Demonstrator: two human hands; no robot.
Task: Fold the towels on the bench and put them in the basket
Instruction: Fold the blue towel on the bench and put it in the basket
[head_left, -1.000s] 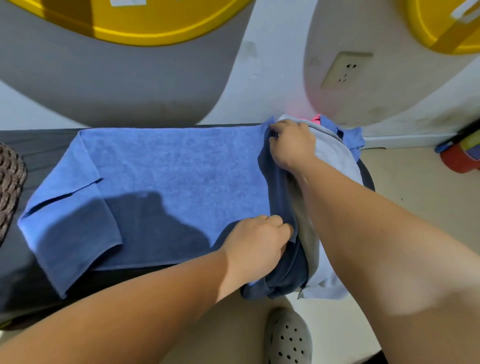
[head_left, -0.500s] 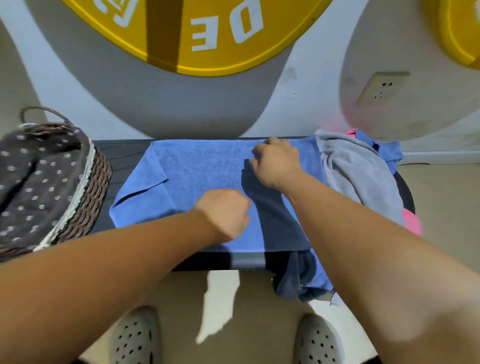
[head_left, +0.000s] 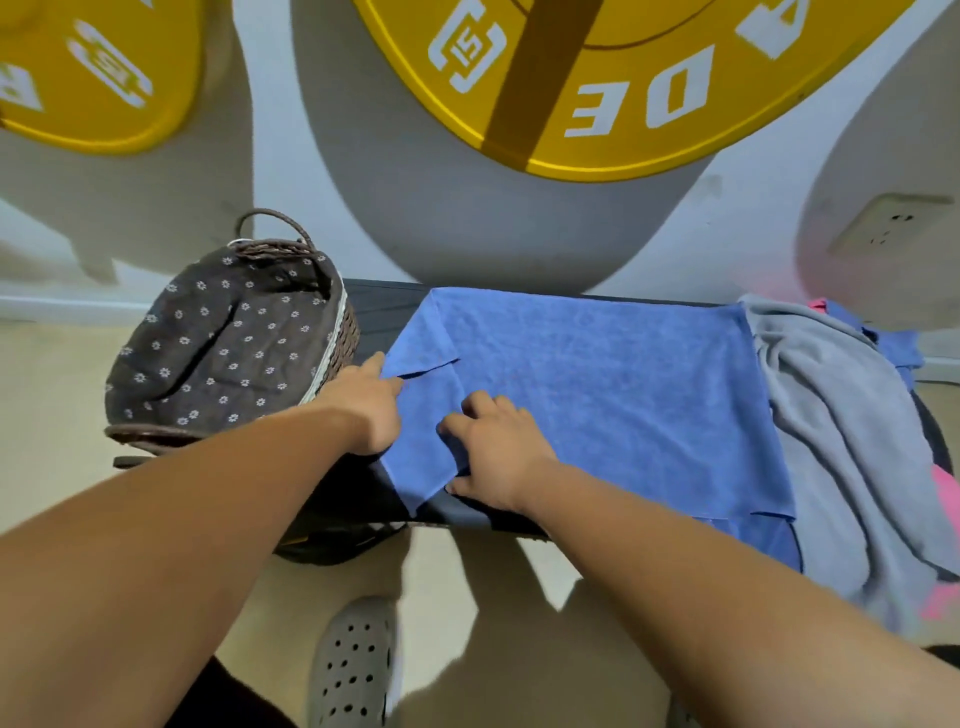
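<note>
Pinning towel (head_left: 597, 389) at its 9 o'clock edge with flat-fingered left hand (head_left: 363, 410) and bent-fingered right hand (head_left: 493, 452), grip unclear, likely squaring the fold.

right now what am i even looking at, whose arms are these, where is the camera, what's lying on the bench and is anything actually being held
No machine here: the arms are a person's, folding towels. The single camera sits on their head and looks down. On the dark bench a blue towel lies spread; a wicker basket stands at the left end, and a grey towel with some pink cloth is heaped at the right. The left hand touches the blue towel's left edge with fairly straight fingers. The right hand rests on it with bent fingers; whether it pinches the cloth I cannot tell. Nothing is lifted.
</note>
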